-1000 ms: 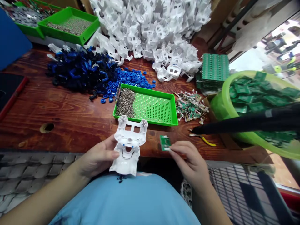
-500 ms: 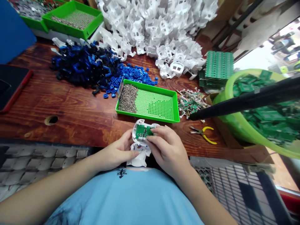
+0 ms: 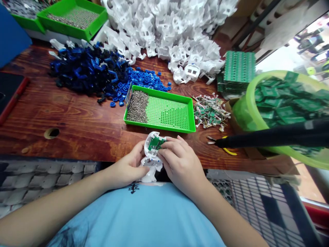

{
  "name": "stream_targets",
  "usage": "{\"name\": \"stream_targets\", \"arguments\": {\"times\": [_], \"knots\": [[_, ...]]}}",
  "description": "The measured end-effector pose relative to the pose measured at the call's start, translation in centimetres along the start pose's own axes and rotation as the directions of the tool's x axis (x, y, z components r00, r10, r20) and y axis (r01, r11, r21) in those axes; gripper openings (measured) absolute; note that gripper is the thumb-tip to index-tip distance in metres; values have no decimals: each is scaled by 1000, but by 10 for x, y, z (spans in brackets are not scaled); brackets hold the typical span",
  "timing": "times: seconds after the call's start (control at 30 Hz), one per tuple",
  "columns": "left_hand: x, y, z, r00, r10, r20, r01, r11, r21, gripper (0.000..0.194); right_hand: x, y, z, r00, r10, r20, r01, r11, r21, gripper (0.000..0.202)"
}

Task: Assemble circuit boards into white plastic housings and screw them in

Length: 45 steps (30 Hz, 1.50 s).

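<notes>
My left hand (image 3: 135,163) is closed around a white plastic shell (image 3: 149,170) at the table's front edge, thumb across its lower part. Inside the upper part of the shell lies a green circuit board (image 3: 155,142). My right hand (image 3: 177,156) has its fingers bent over the right side of the board, fingertips on its edge; part of the board is hidden under them. Just beyond my hands stands a green perforated tray (image 3: 169,109) with small metal screws (image 3: 138,107) heaped at its left end.
A pile of white shells (image 3: 167,31) fills the back. Dark blue parts (image 3: 87,70) and blue rings (image 3: 144,79) lie left. On the right are wired small boards (image 3: 212,109), stacked panels (image 3: 239,67), a bucket of boards (image 3: 248,106) and yellow-handled pliers (image 3: 229,151). A black bar (image 3: 269,134) crosses in front.
The view has shifted slightly, and the black bar now sits lower, across the pliers. My right fingers have moved a little along the board; both hands keep hold.
</notes>
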<state>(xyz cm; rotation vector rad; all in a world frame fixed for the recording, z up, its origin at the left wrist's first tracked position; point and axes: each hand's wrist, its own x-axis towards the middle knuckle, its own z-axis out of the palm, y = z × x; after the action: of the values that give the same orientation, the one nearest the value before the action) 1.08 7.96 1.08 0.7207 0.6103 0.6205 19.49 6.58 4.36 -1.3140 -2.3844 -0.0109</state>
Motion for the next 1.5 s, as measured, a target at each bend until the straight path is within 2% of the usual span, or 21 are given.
{"name": "stream_targets", "arguments": {"times": [0.1,0.23,0.37,0.43,0.47,0.5,0.53,0.57,0.63,0.7,0.77,0.83,0.93,1.13,1.27,1.37,1.43,1.5], "knots": [[3,3,2,998,-9,-60,8,1000,-14,61,1,-3,5,1000,13,23,-13,1000,-8,10],[12,8,6,988,-34,-153,34,999,-4,28,4,-8,7,1000,13,28,-13,1000,-11,10],[17,10,9,971,-65,-229,75,997,37,29,2,-6,-1,997,75,-3,-74,995,69,9],[16,9,8,960,-56,-274,76,995,63,34,-3,-2,-4,973,223,-51,-209,957,199,16],[16,8,8,954,-45,-296,72,994,80,35,-6,1,-4,936,348,-56,-317,900,299,21],[15,8,7,949,-31,-314,64,993,97,36,-9,4,-3,879,477,-24,-424,802,420,25],[14,7,7,945,-15,-328,56,992,115,37,-11,6,0,815,577,53,-506,664,551,30],[13,7,8,941,2,-338,45,990,132,38,-12,8,4,764,624,165,-552,499,668,34],[11,7,9,937,41,-347,18,986,164,42,-11,9,12,723,563,400,-575,170,800,41],[8,7,12,934,78,-348,-9,980,197,44,-7,6,18,703,456,546,-591,-54,805,44],[5,8,14,935,114,-336,-35,972,231,44,0,2,20,659,429,618,-612,-173,772,45],[2,8,15,938,141,-317,-57,964,261,43,7,-2,20,619,428,658,-630,-229,742,45],[-3,7,13,941,162,-298,-74,956,284,42,12,-5,18,610,425,669,-648,-218,729,47],[-8,2,6,933,180,-312,-91,956,278,43,12,-9,21,622,449,642,-688,-79,722,37],[-5,5,6,918,173,-356,-92,968,233,39,11,-10,25,671,423,609,-640,-85,763,34],[-1,9,4,903,129,-409,-78,987,140,38,12,-11,25,696,368,617,-629,-104,771,37],[-1,13,0,891,85,-446,-69,996,53,35,16,-11,23,702,343,624,-656,-30,754,41],[-5,20,-7,876,30,-481,-58,997,-44,31,23,-10,17,727,364,582,-660,135,739,41]]}}
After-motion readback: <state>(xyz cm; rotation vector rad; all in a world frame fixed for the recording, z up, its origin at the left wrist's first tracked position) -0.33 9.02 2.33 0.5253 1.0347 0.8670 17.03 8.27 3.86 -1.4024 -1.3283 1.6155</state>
